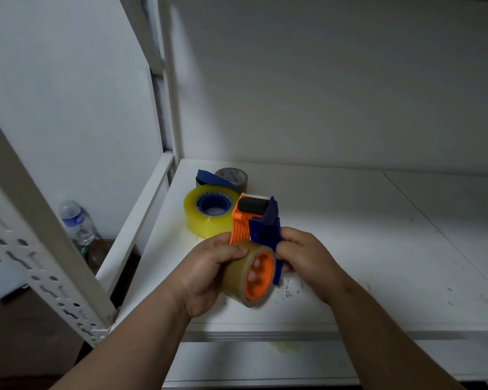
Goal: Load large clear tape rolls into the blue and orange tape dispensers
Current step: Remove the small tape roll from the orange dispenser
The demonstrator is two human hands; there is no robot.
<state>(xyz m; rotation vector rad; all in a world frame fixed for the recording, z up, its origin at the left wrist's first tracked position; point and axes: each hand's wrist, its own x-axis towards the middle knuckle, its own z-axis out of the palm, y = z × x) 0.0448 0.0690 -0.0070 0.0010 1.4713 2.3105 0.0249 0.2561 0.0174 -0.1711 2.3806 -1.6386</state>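
Shelf: we're looking down at a white flat shelf board (350, 249) in a pale metal rack, scuffed and speckled near the front edge.
Rack post: a slotted off-white metal upright (40, 249) slants across our left side.
Big roll: a large clear-yellowish tape roll (200, 220) lies flat on the shelf towards its back left, already sitting on a blue plastic dispenser (213, 205) whose blue arm pokes out behind it.
Left hand: our left hand (206, 274) is closed around a smaller clear brownish tape roll (237, 277), thumb on top, fingers curled underneath, held above the front of the shelf.
Right hand: our right hand (304, 254) is clamped on the blue side plate of the orange and blue plastic tape dispenser (254, 220).
Dispenser: its orange hub fills the roll's core, its black roller and toothed blade point away from us.
Spare roll: a brown tape roll (234, 175) sits at the back, just behind the big one.
Bottle: a clear plastic water bottle (76, 220) stands low on the left, beyond the shelf.
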